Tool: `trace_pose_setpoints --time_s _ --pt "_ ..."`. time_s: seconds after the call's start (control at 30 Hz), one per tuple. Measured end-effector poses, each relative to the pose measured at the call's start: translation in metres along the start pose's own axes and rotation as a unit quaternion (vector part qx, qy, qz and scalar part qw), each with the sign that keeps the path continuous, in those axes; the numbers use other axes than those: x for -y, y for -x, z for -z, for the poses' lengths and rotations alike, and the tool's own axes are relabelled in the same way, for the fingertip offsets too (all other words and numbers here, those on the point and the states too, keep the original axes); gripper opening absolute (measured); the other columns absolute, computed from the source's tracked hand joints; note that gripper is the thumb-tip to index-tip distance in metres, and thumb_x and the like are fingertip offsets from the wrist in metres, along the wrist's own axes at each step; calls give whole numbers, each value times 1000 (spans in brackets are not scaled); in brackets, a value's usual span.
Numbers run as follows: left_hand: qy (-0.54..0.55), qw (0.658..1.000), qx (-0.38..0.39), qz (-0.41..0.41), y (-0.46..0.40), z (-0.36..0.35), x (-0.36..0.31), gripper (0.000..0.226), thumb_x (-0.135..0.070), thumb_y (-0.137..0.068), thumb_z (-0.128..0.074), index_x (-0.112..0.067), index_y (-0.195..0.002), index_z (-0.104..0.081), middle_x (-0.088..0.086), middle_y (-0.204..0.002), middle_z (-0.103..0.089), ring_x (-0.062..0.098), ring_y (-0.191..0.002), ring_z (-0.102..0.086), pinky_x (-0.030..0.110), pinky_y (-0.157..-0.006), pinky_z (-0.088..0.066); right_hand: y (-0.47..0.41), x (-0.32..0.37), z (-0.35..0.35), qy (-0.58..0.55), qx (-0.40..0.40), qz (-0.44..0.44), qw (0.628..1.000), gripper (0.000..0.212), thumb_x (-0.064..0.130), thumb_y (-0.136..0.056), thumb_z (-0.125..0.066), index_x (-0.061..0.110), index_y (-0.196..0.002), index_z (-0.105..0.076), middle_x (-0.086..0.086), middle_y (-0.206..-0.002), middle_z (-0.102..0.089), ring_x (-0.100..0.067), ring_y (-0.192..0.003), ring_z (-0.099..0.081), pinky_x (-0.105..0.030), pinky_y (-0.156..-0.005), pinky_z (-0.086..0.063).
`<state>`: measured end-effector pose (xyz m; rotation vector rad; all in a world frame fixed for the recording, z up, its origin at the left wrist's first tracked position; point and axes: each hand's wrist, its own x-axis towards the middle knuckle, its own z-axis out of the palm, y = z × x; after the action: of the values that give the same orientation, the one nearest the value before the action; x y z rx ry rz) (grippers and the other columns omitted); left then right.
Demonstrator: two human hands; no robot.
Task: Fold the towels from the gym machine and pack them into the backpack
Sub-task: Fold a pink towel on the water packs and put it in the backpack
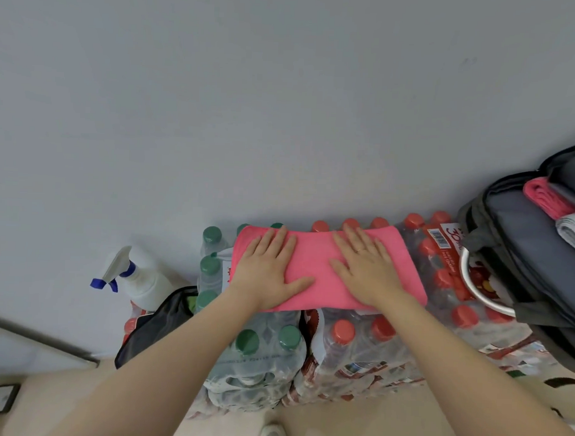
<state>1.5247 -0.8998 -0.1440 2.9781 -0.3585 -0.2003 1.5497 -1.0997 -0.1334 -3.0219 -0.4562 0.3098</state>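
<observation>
A folded pink towel [317, 267] lies flat on top of shrink-wrapped packs of water bottles. My left hand [268, 269] presses on its left half with straight, spread fingers. My right hand [366, 269] presses flat on its right half, a ring on one finger. At the right, a dark grey backpack [520, 245] lies open on the bottle packs. Inside it sit a folded pink towel [546, 196] and a folded grey towel [574, 232].
Bottle packs with green caps [258, 353] and red caps [373, 348] stand against a plain grey wall. A white spray bottle [140, 278] and a black bag [162, 321] are at the left. A white ring [472, 289] hangs by the backpack. Beige floor lies below.
</observation>
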Motion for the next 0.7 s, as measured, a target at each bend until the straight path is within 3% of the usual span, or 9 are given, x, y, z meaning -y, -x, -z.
trace_pose_setpoints --time_s 0.1,0.23,0.27,0.33,0.4,0.47,0.57,0.7 --pt "-2 1000 8 18 2 3 -2 117 -86 -51 -2 -21 -148 3 7 -157 9 23 -144 7 38 -115 7 11 -34 2 -20 -5 -79 997 58 46 -98 -18 24 -149 1 3 -158 6 -16 -145 2 -39 -117 -2" --pt "-9 999 24 40 4 8 -6 126 -89 -44 -6 -19 -148 5 11 -156 11 27 -144 7 39 -115 8 21 -56 7 -164 26 -144 976 61 40 -99 -23 14 -148 2 -11 -156 -11 -31 -137 -31 -43 -109 -29" --pt "-10 999 24 46 4 9 -8 127 -89 -43 -6 -18 -148 5 11 -156 11 27 -144 7 39 -115 8 21 -58 8 -212 29 -162 963 61 38 -99 -27 9 -148 -3 -15 -153 -22 -33 -133 -36 -41 -105 -33" --pt "-14 998 20 56 3 10 -11 128 -90 -43 -3 -15 -147 5 9 -156 10 25 -144 8 41 -115 7 21 -61 13 -276 4 -210 938 52 32 -97 -38 1 -138 -30 -22 -135 -46 -35 -119 -48 -38 -92 -40" --pt "-5 999 14 48 2 8 -17 132 -93 -41 5 -15 -147 3 6 -157 10 21 -144 9 40 -116 6 20 -66 16 -320 -23 -241 916 36 27 -93 -48 -3 -112 -54 -22 -111 -59 -33 -98 -56 -36 -78 -42" --pt "5 1000 6 13 2 7 -27 131 -92 -40 19 -19 -148 2 2 -157 8 18 -144 7 37 -116 5 19 -67 22 -386 -15 -258 886 27 21 -89 -54 -6 -95 -59 -23 -97 -60 -29 -86 -56 -36 -73 -43" --pt "20 999 0 -24 0 5 -44 119 -90 -51 11 -22 -148 -1 -1 -157 4 17 -145 4 34 -116 4 20 -67 30 -473 5 -268 839 31 17 -84 -62 -6 -105 -59 -21 -103 -61 -34 -96 -59 -45 -86 -50" --pt "18 998 2 -53 -9 5 -69 98 -76 -63 2 -26 -148 -1 0 -157 3 17 -145 5 34 -115 7 26 -73 40 -570 26 -246 783 19 4 -86 -60 -2 -103 -57 -11 -88 -60 -24 -78 -58 -33 -62 -47"
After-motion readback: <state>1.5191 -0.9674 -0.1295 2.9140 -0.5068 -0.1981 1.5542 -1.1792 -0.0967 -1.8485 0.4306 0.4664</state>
